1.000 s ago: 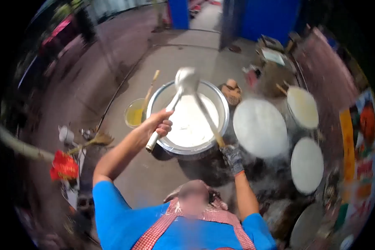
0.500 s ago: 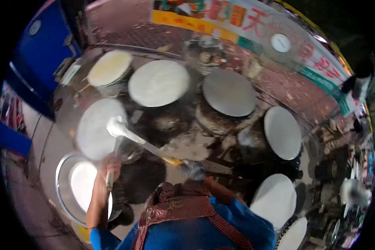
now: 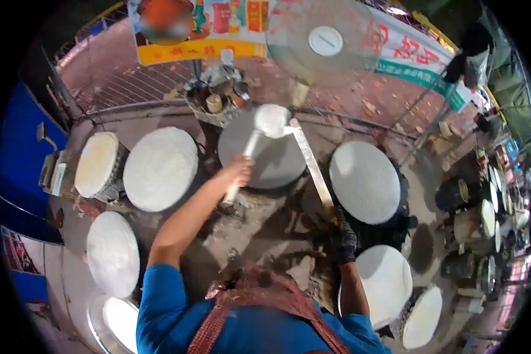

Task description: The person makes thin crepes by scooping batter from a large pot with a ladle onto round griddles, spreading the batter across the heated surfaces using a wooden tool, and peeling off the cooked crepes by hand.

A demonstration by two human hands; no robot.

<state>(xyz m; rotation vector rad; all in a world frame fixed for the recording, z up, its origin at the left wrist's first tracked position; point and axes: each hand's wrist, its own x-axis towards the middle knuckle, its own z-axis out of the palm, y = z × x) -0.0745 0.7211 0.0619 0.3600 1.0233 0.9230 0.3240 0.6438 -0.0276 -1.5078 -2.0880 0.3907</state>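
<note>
My left hand (image 3: 237,172) is closed round the pale handle of a ladle (image 3: 251,144), whose bowl is coated with white batter (image 3: 272,120). The ladle hangs over a dark grey round griddle (image 3: 236,144) at the back centre. In my right hand (image 3: 343,239), wearing a dark glove, is a long flat spatula (image 3: 311,162) smeared with white. Its tip is beside the ladle's bowl; whether they touch I cannot tell. A metal basin (image 3: 95,321) of white batter stands at the lower left, partly cut off by the view.
Round griddles bearing white sheets ring me: one at left (image 3: 160,169), one at right (image 3: 364,182), several more around. Behind the grey griddle stand a cluttered container (image 3: 213,105) and a fan (image 3: 325,41). Pots and stoves (image 3: 469,227) line the far right.
The view has turned right. The ladle and spatula have moved from near the basin and the left griddle to over the grey griddle. Both hands are farther forward and farther apart.
</note>
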